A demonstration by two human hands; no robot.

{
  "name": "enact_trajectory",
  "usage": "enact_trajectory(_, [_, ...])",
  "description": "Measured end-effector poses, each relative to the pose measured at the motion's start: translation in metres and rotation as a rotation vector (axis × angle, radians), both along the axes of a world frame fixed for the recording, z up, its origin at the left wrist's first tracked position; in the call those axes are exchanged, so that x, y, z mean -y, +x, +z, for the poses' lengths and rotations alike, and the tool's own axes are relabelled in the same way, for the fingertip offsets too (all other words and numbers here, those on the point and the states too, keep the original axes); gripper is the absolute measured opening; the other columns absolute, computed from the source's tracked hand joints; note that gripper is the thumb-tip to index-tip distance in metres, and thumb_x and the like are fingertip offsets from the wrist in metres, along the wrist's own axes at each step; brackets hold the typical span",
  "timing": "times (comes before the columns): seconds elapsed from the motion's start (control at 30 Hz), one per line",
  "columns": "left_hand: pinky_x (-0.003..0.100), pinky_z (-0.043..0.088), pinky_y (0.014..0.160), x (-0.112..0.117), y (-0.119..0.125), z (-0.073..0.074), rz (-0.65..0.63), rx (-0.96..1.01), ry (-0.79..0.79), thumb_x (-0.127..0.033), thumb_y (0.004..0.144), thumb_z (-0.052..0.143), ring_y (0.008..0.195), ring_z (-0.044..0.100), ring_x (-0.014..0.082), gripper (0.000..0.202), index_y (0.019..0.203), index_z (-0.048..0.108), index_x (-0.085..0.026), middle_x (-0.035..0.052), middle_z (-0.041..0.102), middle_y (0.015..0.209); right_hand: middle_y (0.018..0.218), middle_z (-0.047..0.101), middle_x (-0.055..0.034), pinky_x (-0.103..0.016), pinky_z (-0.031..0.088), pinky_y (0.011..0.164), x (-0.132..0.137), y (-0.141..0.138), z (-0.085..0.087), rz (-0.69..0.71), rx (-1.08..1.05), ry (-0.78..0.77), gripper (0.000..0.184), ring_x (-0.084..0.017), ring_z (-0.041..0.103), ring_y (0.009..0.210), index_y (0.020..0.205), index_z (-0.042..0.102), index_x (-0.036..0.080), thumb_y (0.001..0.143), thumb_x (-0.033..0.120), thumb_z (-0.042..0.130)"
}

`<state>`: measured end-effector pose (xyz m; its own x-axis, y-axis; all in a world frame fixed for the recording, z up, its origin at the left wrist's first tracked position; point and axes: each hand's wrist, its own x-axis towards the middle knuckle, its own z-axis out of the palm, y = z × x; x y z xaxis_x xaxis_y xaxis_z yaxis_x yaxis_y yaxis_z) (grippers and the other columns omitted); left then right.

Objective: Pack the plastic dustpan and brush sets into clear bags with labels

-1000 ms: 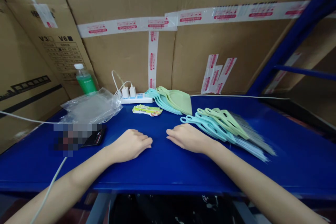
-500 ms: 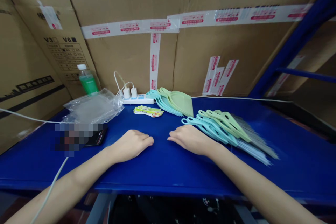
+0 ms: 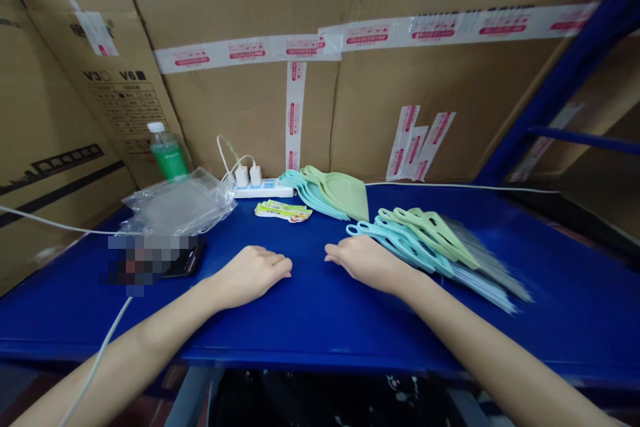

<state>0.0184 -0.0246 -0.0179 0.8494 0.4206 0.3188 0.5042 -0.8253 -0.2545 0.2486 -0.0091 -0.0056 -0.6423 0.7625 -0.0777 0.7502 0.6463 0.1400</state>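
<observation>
My left hand [image 3: 253,275] rests on the blue table, its fingers curled in and nothing showing in them. Across a gap from it, my right hand [image 3: 367,263] is also loosely closed, with no object visible in it. Right beside that hand lie several hand brushes, blue-handled brushes [image 3: 405,247] in front and green-handled brushes [image 3: 440,235] behind, their pale bristles pointing right. Beyond the hands sits a pile of small dustpans, a green dustpan [image 3: 347,195] on the right and blue dustpans [image 3: 315,197] on the left. Small printed packets [image 3: 283,211] lie in front of the dustpans.
A white power strip [image 3: 265,189] with two plugged chargers stands at the back. Clear plastic bags [image 3: 180,203] lie at left, before a green bottle [image 3: 169,157]. A dark flat object [image 3: 187,260] is partly blurred out. Cardboard [image 3: 240,107] walls the back; a blue frame post [image 3: 540,100] rises at right.
My right hand has shifted slightly to the right, toward the brushes. My left hand and the objects on the table have stayed in place.
</observation>
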Motion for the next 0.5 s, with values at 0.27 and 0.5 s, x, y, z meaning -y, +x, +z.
enact_trajectory(0.27, [0.026,0.03,0.05,0.0039,0.0011,0.0023,-0.02,-0.037,-0.01,-0.035,0.101,0.017,0.046,0.049,0.0127,0.05,0.063,0.047,-0.019,-0.0024,0.053,0.052,0.089,0.069,-0.0076,-0.026,0.031,0.06,0.003,0.0039,0.0014,-0.001,-0.087,-0.069,0.031,-0.019,0.062,0.075,0.106,0.055,0.015,0.082,-0.001,0.041])
enact_trajectory(0.5, [0.026,0.031,0.051,0.0016,0.0002,0.0007,0.014,-0.034,-0.017,-0.033,0.101,0.019,0.047,0.051,0.0127,0.049,0.063,0.046,-0.019,-0.0025,0.054,0.052,0.077,0.064,-0.0056,-0.027,0.025,0.056,0.0009,0.0038,-0.0011,0.058,-0.074,-0.063,0.023,-0.016,0.053,0.065,0.079,0.058,0.017,0.084,0.004,0.039])
